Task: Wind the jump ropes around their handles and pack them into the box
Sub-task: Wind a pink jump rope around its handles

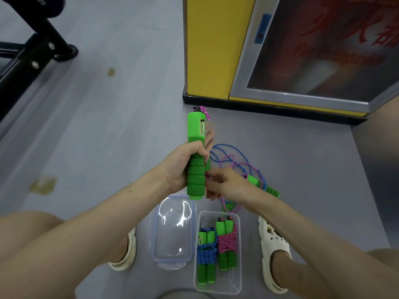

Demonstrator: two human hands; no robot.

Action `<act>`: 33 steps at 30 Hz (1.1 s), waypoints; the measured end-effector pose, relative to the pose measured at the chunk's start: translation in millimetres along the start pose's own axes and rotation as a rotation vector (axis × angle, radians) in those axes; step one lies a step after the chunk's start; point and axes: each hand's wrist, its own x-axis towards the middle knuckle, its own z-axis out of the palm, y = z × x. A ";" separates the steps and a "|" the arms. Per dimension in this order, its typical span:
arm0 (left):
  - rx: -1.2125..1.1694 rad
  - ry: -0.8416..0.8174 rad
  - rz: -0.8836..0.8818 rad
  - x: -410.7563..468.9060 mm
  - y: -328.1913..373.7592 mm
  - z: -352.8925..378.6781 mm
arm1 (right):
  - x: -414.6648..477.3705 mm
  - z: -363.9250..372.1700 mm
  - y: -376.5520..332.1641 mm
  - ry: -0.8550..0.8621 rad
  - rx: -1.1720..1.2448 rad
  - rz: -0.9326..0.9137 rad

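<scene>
- While I watch through the head camera, the clear plastic box [226,284] sits nearest, on the floor between the person's feet.
- Two finished bundles lie side by side in it: a blue-wound jump rope [206,254] on the left and a pink-wound jump rope [226,243] on the right, both with green handles.
- Its clear lid [173,231] lies just beside it on the left, touching or nearly touching the box wall.
- White clogs flank them, the left clog [127,255] outside the lid and the right clog [274,244] outside the box.
- Above the box, the left hand [180,167] is wrapped round the foam grip of an upright green handle [196,182]; a sliver of green behind it looks like a second handle, but I cannot be sure.
- Close against it, the right hand [224,184] pinches a pink rope [206,175] at the handle's right side, with the fingers curled.
- More of that pink cord shows at the handle's top end.
- Beyond the right hand, a loose blue rope [224,147] and pink loops lie tangled on the grey floor [108,126], with spare green handles [254,181] among them.
- Farther off stand a yellow pillar [207,50] and, to the far left, a black metal frame [32,52].
</scene>
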 end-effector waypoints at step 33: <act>-0.265 -0.526 -0.262 -0.3 -6.3 0.7 | 5.9 -23.0 0.3 0.295 0.492 0.085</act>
